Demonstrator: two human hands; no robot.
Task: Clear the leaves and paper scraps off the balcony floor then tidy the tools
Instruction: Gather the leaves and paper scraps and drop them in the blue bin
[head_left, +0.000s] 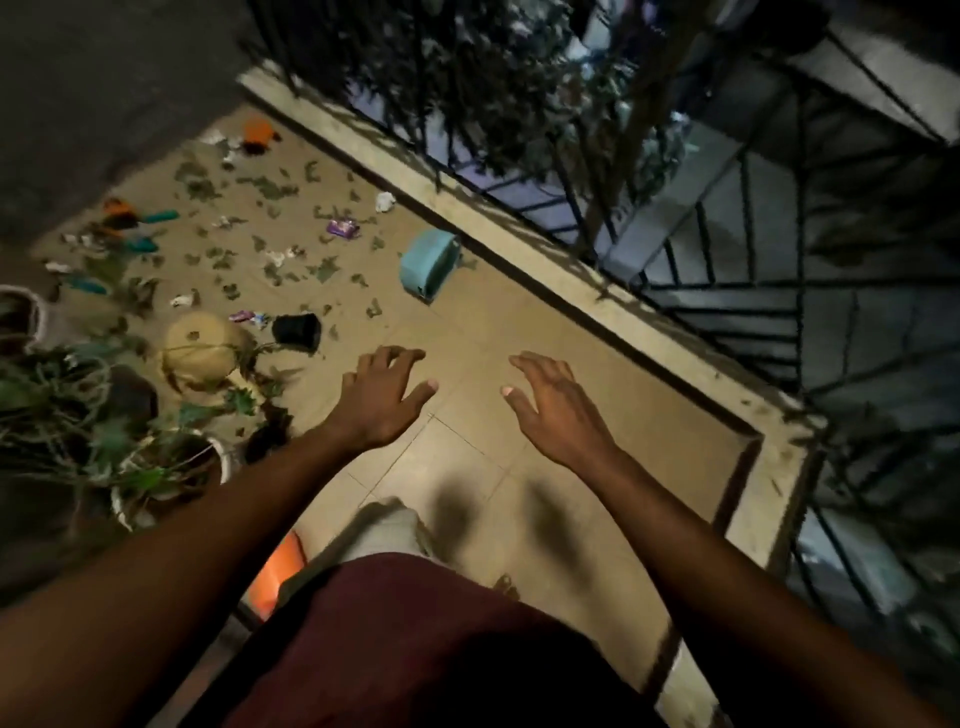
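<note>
The leaves (270, 189) lay scattered over the far half of the balcony floor (545, 322), from the wall edge nearly to the railing edge. The paper scraps (385, 201) were mixed among them, one white piece just beside the kerb and a purple wrapper (343, 227) near the middle. Three teal-handled tools (161, 215) lay close to the wall edge. The clearest one had its long axis across the floor, with the handle pointing toward the railing edge (its working end was too blurred to name). A teal box (430, 264) rested on its side just beside the kerb, and a black pot (297, 331) lay tipped over near a tan pot (200, 353).

The left hand (384, 400) and the right hand (556, 400) hung over the near tiles. Both were spread with the fingers apart, holding nothing and touching nothing.

The work seemed only at its beginning, as nothing was gathered yet. To do it well, I would first lift the tools and the fallen pot away, then pick up the larger papers by hand. After that the leaves could be drawn from the far corner toward the near tiles into one heap, moving away from the railing (675, 234) so that nothing slips out through it. The potted plants (171, 467) at the wall edge need care, because their stems hang over the litter.
</note>
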